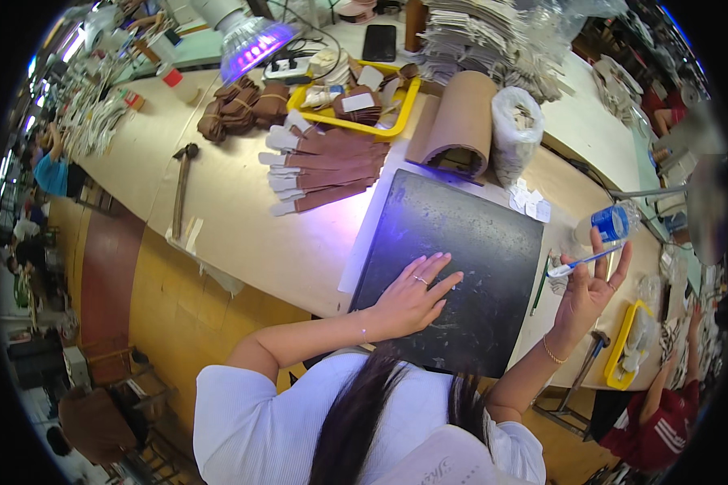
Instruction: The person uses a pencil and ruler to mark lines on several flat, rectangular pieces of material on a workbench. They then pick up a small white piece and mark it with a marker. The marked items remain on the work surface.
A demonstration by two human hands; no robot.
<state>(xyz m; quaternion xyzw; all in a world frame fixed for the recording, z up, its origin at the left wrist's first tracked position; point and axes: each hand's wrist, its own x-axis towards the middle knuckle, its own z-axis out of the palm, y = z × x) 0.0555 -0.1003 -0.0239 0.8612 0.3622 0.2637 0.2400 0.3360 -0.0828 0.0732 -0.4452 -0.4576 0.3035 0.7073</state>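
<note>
Fingers (pixel 437 271) of the left hand (pixel 412 299) are being spread flat on the black mat (pixel 461 242): stiff, likely heavy, best gripped by its edges. A light, slim brush (pixel 584 261) is being pinched in the right hand (pixel 586 291), beside the mat.

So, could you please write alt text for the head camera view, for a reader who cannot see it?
A person's left hand lies flat on a black mat on a workbench, while the right hand holds up a small blue-handled brush. Brown leather pieces and a yellow tray lie beyond.
</note>
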